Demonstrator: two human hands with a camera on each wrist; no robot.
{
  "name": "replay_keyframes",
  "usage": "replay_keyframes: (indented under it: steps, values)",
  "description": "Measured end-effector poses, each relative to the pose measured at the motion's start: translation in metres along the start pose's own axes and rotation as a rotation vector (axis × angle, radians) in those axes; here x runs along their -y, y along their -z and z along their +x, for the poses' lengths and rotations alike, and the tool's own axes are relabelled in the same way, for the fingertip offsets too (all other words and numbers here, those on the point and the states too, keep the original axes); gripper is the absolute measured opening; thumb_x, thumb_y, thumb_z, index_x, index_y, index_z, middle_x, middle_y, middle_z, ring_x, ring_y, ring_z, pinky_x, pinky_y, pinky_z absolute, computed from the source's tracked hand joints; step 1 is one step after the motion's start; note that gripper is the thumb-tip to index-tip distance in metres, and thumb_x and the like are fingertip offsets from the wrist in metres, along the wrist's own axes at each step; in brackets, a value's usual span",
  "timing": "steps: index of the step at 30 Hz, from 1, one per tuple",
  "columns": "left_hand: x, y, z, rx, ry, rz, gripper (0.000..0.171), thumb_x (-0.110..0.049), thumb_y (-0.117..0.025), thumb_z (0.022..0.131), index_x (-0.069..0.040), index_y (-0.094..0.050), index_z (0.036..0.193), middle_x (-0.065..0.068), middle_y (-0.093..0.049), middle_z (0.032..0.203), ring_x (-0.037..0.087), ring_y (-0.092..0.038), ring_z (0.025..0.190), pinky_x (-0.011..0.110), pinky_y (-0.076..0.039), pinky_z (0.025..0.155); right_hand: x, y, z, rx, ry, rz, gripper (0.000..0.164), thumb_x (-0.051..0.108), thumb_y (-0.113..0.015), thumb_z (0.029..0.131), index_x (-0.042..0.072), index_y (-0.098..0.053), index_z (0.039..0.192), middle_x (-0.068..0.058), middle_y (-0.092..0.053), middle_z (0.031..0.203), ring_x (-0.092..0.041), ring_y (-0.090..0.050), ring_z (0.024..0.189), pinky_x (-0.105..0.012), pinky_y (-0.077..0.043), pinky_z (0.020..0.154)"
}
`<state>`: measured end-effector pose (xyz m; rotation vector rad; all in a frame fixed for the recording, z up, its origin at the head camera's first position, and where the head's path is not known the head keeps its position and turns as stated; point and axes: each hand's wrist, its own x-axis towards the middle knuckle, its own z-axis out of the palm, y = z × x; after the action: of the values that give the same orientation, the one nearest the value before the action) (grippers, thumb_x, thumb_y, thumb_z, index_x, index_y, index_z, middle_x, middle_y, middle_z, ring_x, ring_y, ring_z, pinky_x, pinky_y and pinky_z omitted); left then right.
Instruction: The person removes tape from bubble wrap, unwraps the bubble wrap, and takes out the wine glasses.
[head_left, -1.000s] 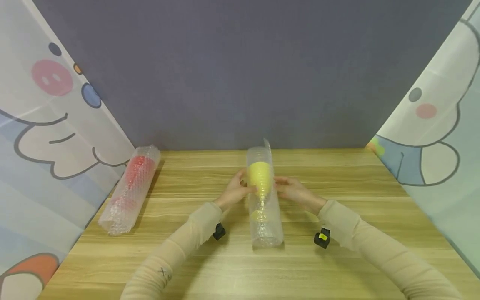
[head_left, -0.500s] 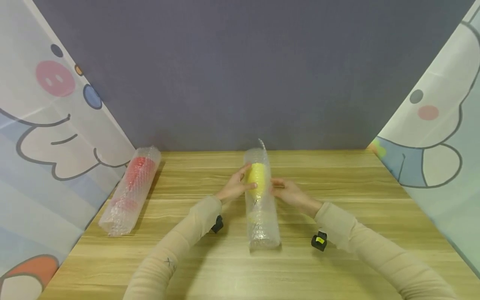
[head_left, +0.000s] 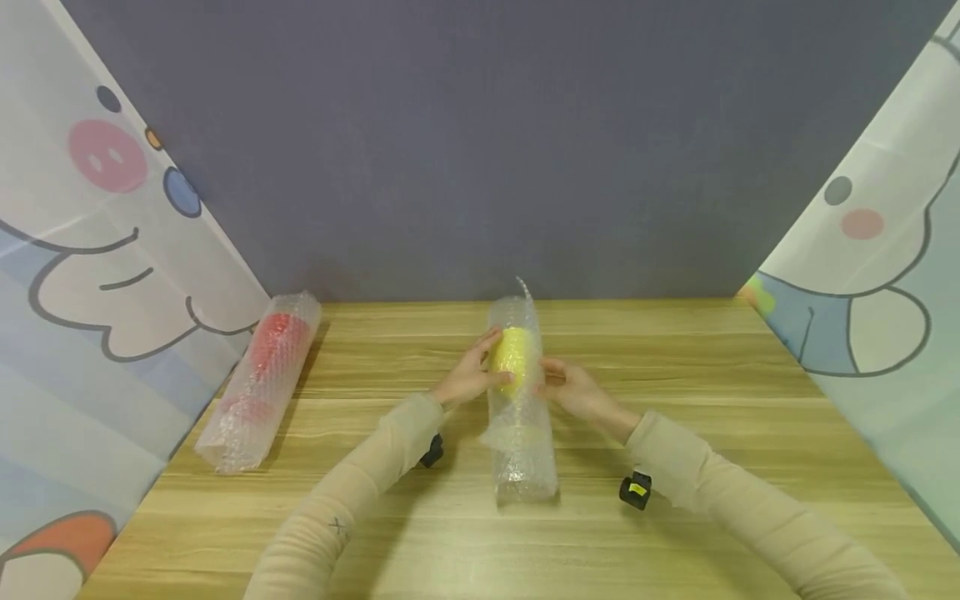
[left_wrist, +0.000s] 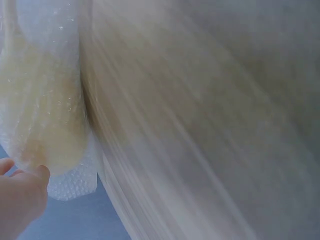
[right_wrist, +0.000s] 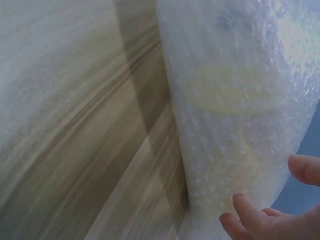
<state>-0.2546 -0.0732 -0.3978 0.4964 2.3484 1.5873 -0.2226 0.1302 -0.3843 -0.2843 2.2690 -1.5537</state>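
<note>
A yellow goblet, rolled in clear bubble wrap, lies lengthwise on the wooden table. Through the wrap its bowl shows at the far end, and its foot and stem show faintly in the right wrist view. From the left, my left hand holds the roll, thumb and fingers spread over the bowl. My right hand grips the right side of the wrap with bent fingers. Some of its fingertips are hidden in the head view. A loose flap of wrap sticks out at the roll's lower left.
A second bubble-wrapped roll with something red inside lies at the table's left edge. A grey panel stands behind the table. Cartoon-printed cloths flank both sides.
The roll has shifted slightly left and turned a little, and a flap of wrap now shows at its lower left. My left fingers have moved further over the bowl.
</note>
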Motion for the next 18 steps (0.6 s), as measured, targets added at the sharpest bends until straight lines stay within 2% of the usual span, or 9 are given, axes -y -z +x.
replay_keyframes:
  steps: [2, 6, 11, 14, 18]
  values:
    - [0.000, 0.000, -0.001, 0.019, 0.007, -0.010, 0.083, -0.012, -0.065, 0.082, -0.006, -0.012, 0.145, 0.004, 0.000, 0.154, 0.033, -0.006, 0.140, 0.046, -0.019, 0.112, 0.000, -0.001, -0.001, 0.002, -0.003, 0.000, 0.060, 0.010, -0.054, 0.089, -0.006, -0.025, 0.139, -0.028, -0.034, 0.139, -0.040, -0.039, 0.125, -0.047, -0.037, 0.102]
    - [0.014, -0.003, 0.007, 0.022, -0.004, -0.009, 0.084, -0.017, -0.066, 0.082, -0.010, -0.011, 0.146, -0.002, 0.002, 0.154, 0.031, -0.004, 0.140, 0.045, -0.018, 0.113, 0.001, 0.001, -0.004, -0.006, 0.003, -0.008, 0.060, 0.011, -0.055, 0.088, -0.006, -0.026, 0.138, -0.027, -0.034, 0.139, -0.040, -0.040, 0.124, -0.047, -0.038, 0.102]
    - [0.013, -0.004, 0.007, -0.005, -0.005, 0.005, 0.082, -0.020, -0.066, 0.083, -0.013, -0.015, 0.146, -0.006, -0.003, 0.154, 0.031, -0.009, 0.140, 0.044, -0.019, 0.113, 0.001, 0.002, -0.005, -0.002, 0.015, -0.028, 0.061, 0.013, -0.056, 0.088, -0.007, -0.027, 0.137, -0.027, -0.033, 0.140, -0.041, -0.039, 0.125, -0.048, -0.037, 0.102]
    - [0.011, -0.002, 0.008, -0.020, -0.002, 0.007, 0.076, -0.020, -0.063, 0.085, -0.012, -0.018, 0.145, -0.004, -0.006, 0.154, 0.028, -0.011, 0.140, 0.042, -0.017, 0.114, 0.001, 0.004, -0.006, -0.004, 0.012, -0.032, 0.061, 0.014, -0.056, 0.088, -0.007, -0.028, 0.137, -0.027, -0.033, 0.140, -0.042, -0.035, 0.127, -0.049, -0.034, 0.104]
    - [0.010, 0.001, 0.014, -0.036, -0.029, 0.027, 0.071, -0.018, -0.061, 0.086, -0.008, -0.021, 0.144, -0.001, -0.010, 0.154, 0.023, -0.010, 0.141, 0.039, -0.015, 0.115, 0.002, 0.006, -0.006, -0.026, 0.000, -0.033, 0.059, 0.014, -0.056, 0.088, -0.005, -0.030, 0.138, -0.026, -0.032, 0.141, -0.042, -0.030, 0.130, -0.050, -0.030, 0.107]
